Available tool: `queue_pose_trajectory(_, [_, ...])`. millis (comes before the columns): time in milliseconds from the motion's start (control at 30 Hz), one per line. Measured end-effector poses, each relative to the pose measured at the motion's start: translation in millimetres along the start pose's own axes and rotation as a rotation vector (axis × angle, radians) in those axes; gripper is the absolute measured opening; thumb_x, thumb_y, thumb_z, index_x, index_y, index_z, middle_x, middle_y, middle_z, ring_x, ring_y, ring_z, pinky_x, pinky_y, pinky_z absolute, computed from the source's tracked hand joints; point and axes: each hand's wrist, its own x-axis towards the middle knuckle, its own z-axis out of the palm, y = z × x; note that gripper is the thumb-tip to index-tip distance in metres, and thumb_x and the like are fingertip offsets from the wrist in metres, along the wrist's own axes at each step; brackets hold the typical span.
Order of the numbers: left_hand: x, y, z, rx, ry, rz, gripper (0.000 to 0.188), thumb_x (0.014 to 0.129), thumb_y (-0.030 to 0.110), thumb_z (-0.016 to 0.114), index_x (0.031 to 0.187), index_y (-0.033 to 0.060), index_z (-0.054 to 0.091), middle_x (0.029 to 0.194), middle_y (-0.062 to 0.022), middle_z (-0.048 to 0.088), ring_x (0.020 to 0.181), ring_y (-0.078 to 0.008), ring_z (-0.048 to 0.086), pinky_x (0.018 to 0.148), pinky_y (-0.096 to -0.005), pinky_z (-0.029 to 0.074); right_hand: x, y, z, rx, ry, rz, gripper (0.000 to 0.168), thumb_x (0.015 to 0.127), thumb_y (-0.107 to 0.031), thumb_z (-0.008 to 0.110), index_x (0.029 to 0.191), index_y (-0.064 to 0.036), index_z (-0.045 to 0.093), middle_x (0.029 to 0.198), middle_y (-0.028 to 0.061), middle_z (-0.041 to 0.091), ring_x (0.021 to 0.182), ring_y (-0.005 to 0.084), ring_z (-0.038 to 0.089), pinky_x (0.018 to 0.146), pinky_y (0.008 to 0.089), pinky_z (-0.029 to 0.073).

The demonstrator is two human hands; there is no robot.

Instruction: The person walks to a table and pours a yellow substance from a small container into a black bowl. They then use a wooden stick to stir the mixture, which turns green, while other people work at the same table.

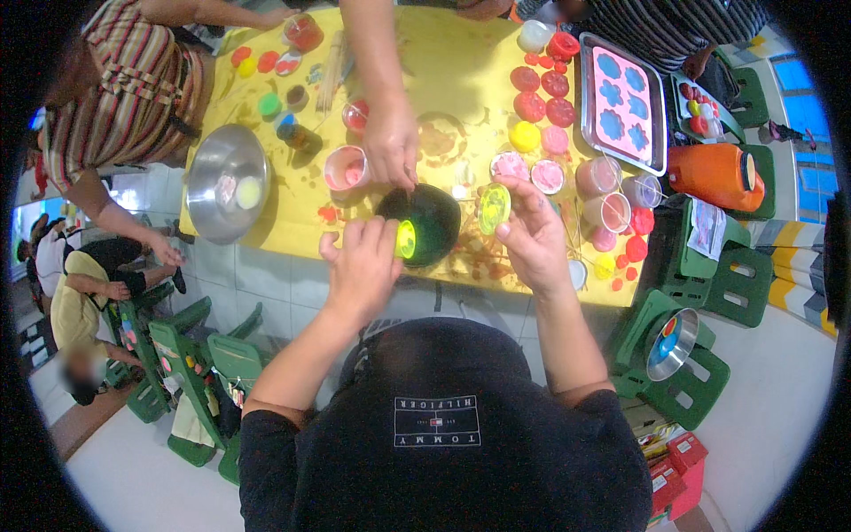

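Note:
My left hand [362,263] grips a small fluorescent yellow-green container [405,239], tilted over a dark green bowl [432,233]. Between the thumb and fingers of my right hand [535,239] is a round yellow-green disc [494,208], possibly a lid, held up just right of the bowl. From across the table, a co-worker's hand [391,143] reaches to the bowl's far rim, pinching something thin. What lies inside the bowl is too dark to tell.
A yellow-covered table [459,66] carries a steel basin [226,219], cups [346,169] and red moulded pieces [530,106]. A pink silicone mould [615,66] sits in a metal tray [586,100]. An orange jug [708,176] and green chairs [738,286] stand right; people stand around.

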Motion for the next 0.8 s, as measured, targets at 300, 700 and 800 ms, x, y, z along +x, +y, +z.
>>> queue_pose_trajectory(300, [3.2,3.7,1.7,0.059,-0.070,-0.041,0.056,0.065,0.023,0.073,0.116,0.0116,0.053,0.112,-0.0016,0.052,0.106,-0.0210,0.045,0.087,-0.0463,0.025,-0.4,-1.4,0.4,0.018,-0.018,0.001,0.054,0.080,0.002,0.064,0.130,0.000,0.041,0.113,0.0061,0.054,0.099,0.0120,0.054,0.084,0.0245,0.045])
queue_pose_trajectory(700, [4.3,1.9,0.1,0.050,-0.043,-0.051,0.057,0.064,0.023,0.074,0.117,0.0110,0.054,0.109,-0.0011,0.052,0.105,-0.0202,0.045,0.087,-0.0464,0.025,1.5,-0.6,0.8,0.016,-0.021,0.003,0.055,0.080,0.003,0.064,0.130,0.000,0.041,0.116,0.0065,0.052,0.101,0.0124,0.054,0.087,0.0250,0.045])
queue_pose_trajectory(800, [1.8,-2.1,4.6,0.043,-0.069,-0.055,0.057,0.064,0.023,0.074,0.117,0.0109,0.054,0.109,-0.0012,0.052,0.105,-0.0204,0.045,0.087,-0.0461,0.025,2.6,-1.6,5.5,0.027,-0.020,-0.013,0.055,0.081,0.003,0.064,0.130,0.000,0.041,0.116,0.0066,0.052,0.101,0.0126,0.054,0.087,0.0249,0.045])
